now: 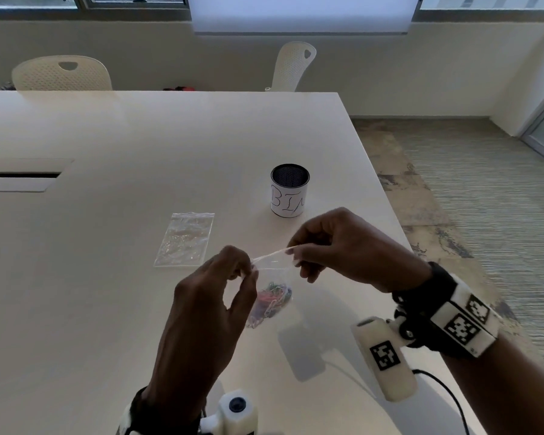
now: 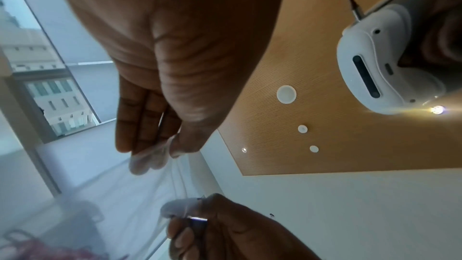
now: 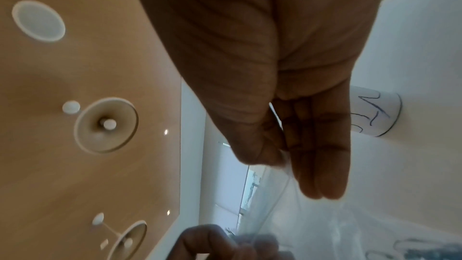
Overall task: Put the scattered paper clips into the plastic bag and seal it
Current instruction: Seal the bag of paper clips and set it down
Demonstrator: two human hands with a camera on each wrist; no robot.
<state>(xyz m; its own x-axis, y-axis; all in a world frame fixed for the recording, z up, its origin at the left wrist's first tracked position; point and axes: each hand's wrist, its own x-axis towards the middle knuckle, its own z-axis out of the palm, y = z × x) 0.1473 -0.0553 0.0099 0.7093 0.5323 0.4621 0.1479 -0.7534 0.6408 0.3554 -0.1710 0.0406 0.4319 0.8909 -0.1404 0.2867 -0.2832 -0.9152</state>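
Observation:
A small clear plastic bag [image 1: 272,268] hangs above the white table [image 1: 139,146], with several coloured paper clips [image 1: 272,301] bunched at its bottom. My left hand [image 1: 233,271] pinches the left end of the bag's top strip between thumb and fingers. My right hand [image 1: 308,246] pinches the right end, so the strip is stretched between them. In the left wrist view my left hand [image 2: 160,145] pinches the clear plastic [image 2: 147,161]. In the right wrist view my right hand [image 3: 287,157] pinches the bag's thin edge [image 3: 277,201].
A second clear zip bag [image 1: 185,240] lies flat on the table to the left of my hands. A black mesh cup with a white label [image 1: 289,194] stands behind my right hand. The table's right edge [image 1: 387,189] runs close by, and two chairs [image 1: 62,73] stand at the far side.

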